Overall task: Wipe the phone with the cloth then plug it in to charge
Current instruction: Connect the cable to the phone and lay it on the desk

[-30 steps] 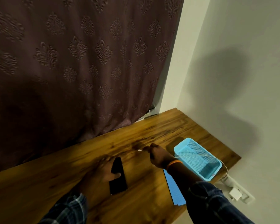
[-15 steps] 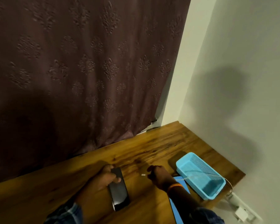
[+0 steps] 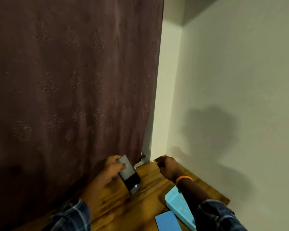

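My left hand [image 3: 113,169] holds the dark phone [image 3: 128,175] up off the wooden table [image 3: 140,204], screen facing me, its lower end tilted toward the right. To its right, my right hand [image 3: 166,165] is closed with pinched fingers at about the same height; the white charging cable end it held earlier is too blurred to make out. A gap separates the two hands. The blue cloth [image 3: 167,220] lies flat at the table's near right.
A light blue mesh basket [image 3: 177,204] stands on the table beside the cloth, partly behind my right forearm. A dark patterned curtain [image 3: 73,97] hangs along the table's far side. White walls [image 3: 232,97] close the corner at right.
My left hand has lifted the phone off the table and raised it. My right hand has risen too, staying pinched. The view has tilted upward, so the wall socket is out of frame.
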Tool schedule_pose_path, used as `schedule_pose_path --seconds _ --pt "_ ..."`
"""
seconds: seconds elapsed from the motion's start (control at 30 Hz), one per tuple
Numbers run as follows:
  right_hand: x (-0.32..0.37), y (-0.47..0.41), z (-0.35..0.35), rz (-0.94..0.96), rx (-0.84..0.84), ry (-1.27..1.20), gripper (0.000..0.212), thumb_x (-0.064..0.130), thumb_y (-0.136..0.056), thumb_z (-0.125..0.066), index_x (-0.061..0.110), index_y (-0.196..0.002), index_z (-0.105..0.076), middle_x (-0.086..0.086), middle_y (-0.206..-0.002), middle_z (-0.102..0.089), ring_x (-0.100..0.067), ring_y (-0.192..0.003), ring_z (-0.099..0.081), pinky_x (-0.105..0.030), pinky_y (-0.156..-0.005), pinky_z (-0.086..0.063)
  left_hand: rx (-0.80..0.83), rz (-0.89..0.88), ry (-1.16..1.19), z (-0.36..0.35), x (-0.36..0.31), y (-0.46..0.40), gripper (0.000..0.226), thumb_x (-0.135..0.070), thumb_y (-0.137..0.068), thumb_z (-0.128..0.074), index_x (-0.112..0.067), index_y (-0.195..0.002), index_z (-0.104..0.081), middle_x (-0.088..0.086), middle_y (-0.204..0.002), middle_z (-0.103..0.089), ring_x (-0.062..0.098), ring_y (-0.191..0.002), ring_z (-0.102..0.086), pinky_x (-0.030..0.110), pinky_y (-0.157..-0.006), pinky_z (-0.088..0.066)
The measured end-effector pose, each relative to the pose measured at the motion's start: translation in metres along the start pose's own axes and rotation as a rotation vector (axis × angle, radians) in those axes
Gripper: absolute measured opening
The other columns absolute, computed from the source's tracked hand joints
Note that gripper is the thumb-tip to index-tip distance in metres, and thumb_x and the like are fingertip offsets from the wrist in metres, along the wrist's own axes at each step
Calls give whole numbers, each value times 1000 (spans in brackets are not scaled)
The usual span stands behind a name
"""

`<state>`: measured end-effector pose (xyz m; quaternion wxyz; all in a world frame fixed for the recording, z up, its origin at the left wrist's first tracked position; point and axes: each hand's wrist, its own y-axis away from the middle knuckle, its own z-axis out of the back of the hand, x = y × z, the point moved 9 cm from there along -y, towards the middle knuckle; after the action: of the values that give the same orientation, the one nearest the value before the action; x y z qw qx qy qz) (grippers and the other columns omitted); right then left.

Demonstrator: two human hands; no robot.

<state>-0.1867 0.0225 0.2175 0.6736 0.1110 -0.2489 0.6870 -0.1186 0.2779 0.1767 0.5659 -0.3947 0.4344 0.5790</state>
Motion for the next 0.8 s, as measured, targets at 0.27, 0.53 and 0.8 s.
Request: schedule_pose_path --seconds 0.27,0.53,0.8 --pt "13 -4 129 -66 -311 -334 23 17 -93 -64 11 -113 -75 -10 -104 -76 -22 -88 -71 -39 -87 -60 -90 -153 539 18 -133 1 38 -1 -82 -75 1 -118 -62 17 -109 -67 26 -90 -65 32 -65 -56" --pt "22 14 187 -54 -349 -739 17 3 -83 -66 6 -93 -79 4 -58 -66 -17 -53 -44 -27 -48 -39 -46 -256 795 16 -201 12 52 3 -83 -71 -12 -131 -57 11 -122 -64 28 -105 -63 42 -68 -58" --pt "15 21 179 -20 -251 -792 12 10 -81 -74 12 -91 -82 7 -65 -70 -10 -54 -42 -24 -48 -36 -44 -259 806 -4 -202 10 56 2 -83 -71 -20 -133 -57 9 -130 -60 27 -106 -61 41 -71 -58"
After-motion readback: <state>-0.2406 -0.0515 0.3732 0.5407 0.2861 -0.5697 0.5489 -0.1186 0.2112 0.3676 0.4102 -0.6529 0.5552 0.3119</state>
